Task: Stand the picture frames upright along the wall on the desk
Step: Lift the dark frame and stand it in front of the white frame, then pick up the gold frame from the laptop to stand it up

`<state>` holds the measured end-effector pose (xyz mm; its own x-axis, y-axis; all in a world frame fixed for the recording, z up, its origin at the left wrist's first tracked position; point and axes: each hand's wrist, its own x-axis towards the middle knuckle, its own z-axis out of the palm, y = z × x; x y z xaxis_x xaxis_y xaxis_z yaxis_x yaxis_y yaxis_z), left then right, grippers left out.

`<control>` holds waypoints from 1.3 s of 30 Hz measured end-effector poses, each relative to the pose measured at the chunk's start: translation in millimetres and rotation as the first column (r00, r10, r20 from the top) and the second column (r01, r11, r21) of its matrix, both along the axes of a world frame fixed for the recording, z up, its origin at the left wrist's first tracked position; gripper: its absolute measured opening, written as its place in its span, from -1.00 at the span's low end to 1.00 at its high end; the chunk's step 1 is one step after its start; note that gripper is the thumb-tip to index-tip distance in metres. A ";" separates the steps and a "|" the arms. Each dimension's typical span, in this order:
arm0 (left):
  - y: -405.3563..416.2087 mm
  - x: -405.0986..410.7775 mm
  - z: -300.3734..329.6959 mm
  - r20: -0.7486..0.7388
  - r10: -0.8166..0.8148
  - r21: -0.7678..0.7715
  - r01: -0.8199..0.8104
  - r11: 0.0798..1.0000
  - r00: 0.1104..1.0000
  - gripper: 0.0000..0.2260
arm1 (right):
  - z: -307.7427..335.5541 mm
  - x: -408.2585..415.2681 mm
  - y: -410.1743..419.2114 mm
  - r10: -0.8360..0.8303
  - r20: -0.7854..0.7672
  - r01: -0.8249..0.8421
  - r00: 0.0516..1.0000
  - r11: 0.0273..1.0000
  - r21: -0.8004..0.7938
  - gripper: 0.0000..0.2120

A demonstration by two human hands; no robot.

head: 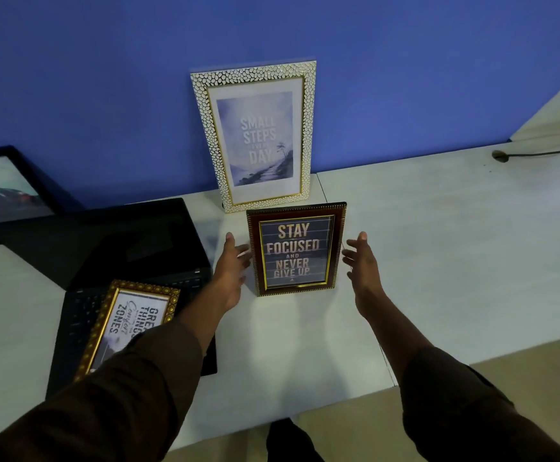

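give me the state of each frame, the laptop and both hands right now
white pebble-pattern frame: upright, leaning on the blue wall
dark red frame with gold trim: upright on the desk, forward of the wall
ornate gold frame: lying flat on the laptop
black frame: leaning at the wall, partly out of view
black laptop: open
left hand: open, beside the red frame
right hand: open, no grip

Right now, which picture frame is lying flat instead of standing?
The gold-bordered frame on the black laptop. The white pebbled frame leans on the wall and the brown frame stands upright.
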<state>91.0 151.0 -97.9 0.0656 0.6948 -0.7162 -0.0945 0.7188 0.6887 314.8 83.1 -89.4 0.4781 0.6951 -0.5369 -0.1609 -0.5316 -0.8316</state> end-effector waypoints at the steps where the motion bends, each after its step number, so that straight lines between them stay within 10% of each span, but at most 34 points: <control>1: -5.0 -8.4 2.7 -0.005 -0.008 0.007 0.008 1.000 1.000 -0.33 | 0.8 -4.3 -6.6 -0.023 -0.001 0.023 1.000 1.000 -0.004 -0.32; 10: -86.2 -144.3 17.1 -0.004 -0.043 0.070 0.043 0.997 0.999 -0.37 | -2.8 -113.3 -89.8 -0.098 -0.054 0.096 0.994 0.995 -0.037 -0.35; 20: -156.5 -310.8 37.9 -0.088 0.038 0.100 -0.029 0.995 0.995 -0.41 | 3.9 -278.8 -107.9 0.235 -0.156 -0.242 0.959 0.970 -0.028 -0.40; 28: -141.7 -325.1 21.5 -0.294 -0.055 0.024 0.065 0.998 0.954 -0.72 | -14.1 -317.4 -79.4 0.406 -0.100 -0.415 0.908 0.905 -0.098 -0.79; 39: -101.1 -319.4 -3.4 -0.351 -0.120 -0.119 0.082 0.989 0.929 -0.58 | -74.6 -345.5 -15.6 0.493 0.023 -0.478 0.870 0.852 -0.212 -0.61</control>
